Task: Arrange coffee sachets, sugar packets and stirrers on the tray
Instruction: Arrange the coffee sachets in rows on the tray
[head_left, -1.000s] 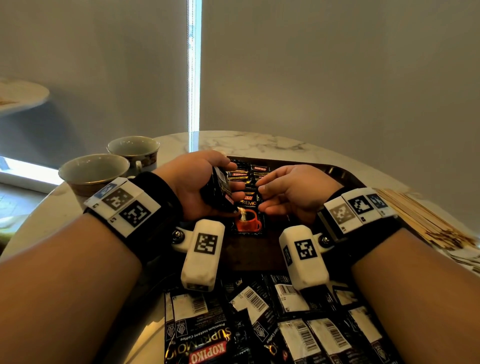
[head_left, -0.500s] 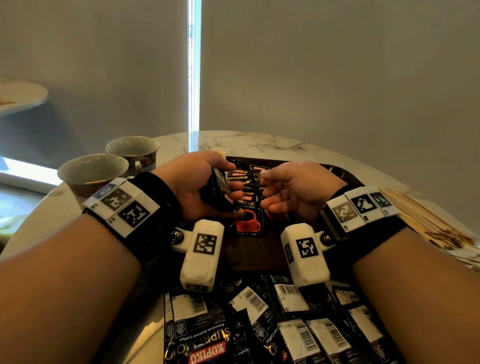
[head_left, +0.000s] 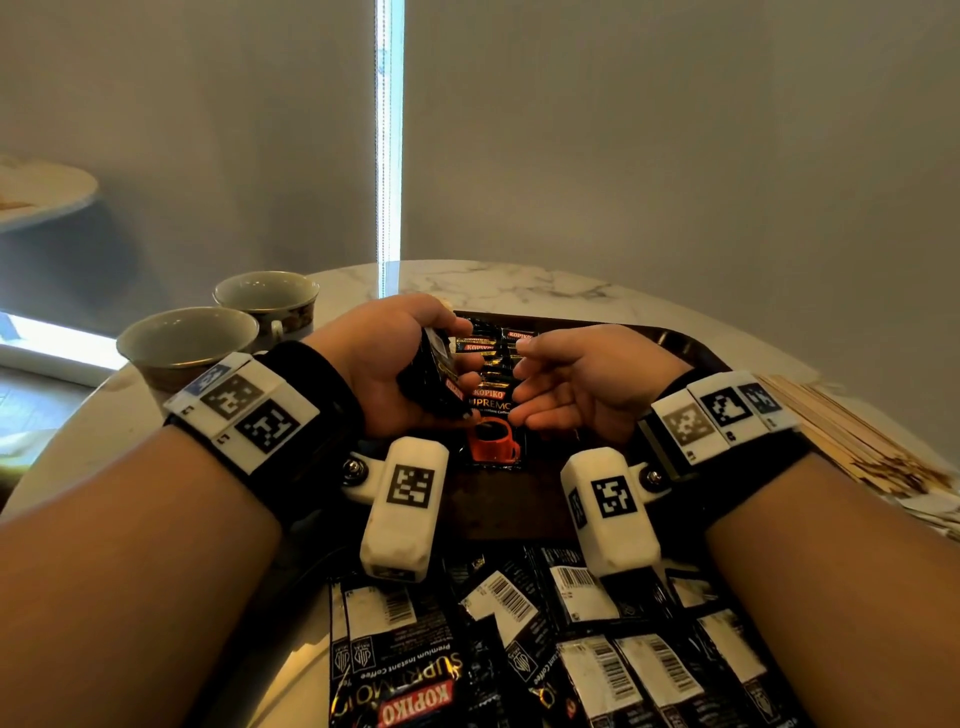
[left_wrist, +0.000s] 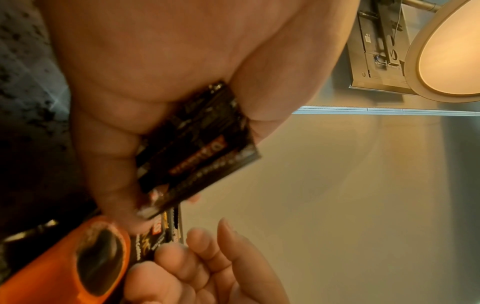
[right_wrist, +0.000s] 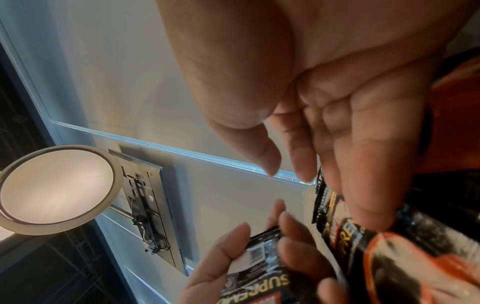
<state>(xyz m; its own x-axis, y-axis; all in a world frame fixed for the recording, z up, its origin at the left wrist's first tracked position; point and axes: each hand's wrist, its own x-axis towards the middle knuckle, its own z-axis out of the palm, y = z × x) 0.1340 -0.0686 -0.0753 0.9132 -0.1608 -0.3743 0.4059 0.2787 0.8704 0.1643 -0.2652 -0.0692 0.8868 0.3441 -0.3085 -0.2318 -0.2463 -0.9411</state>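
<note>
One stack of sachets (head_left: 434, 371) clutched upright in left hand (head_left: 395, 374); right hand (head_left: 576, 387) empty, slack, just beside, over tray (head_left: 675, 343).

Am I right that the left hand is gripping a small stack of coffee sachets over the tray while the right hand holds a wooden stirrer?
Not quite: the right hand holds nothing, as the right wrist view shows. The stirrers lie on the table. The left hand does grip coffee sachets over the tray.
</note>
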